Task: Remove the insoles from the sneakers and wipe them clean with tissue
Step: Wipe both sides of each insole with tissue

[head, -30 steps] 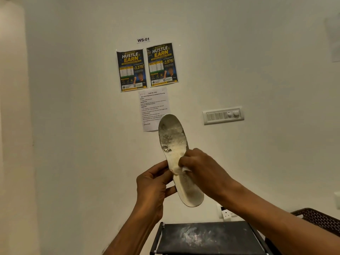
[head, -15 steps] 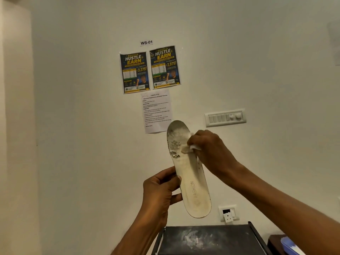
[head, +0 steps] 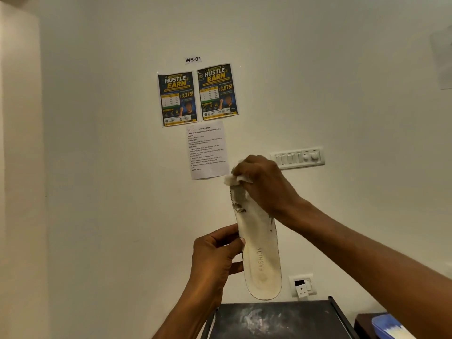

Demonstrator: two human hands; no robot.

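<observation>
A: While the insole (head: 259,250) hangs in the air in front of the wall (head: 97,167), how are the hands set?

B: The left hand (head: 215,255) is raised from below, thumb on the front of the insole's left edge and fingers curled behind it, pinching it about midway along. The right hand (head: 263,184) reaches in from the right, fingers bunched and closed on a wad of white tissue (head: 233,179), pressing it on the insole's upper end.

A: Any containers?

B: A blue tub (head: 389,326) sits at the bottom right corner with something white in it; I can't tell what. A dark shelf top (head: 274,321) lies below the hands, smeared with white dust.

A: Which way does the insole run?

B: Nearly upright, leaning slightly left at the top. The rounded heel points down, the toe up under the tissue, and the printed face with "FASHION" is toward the camera.
</observation>
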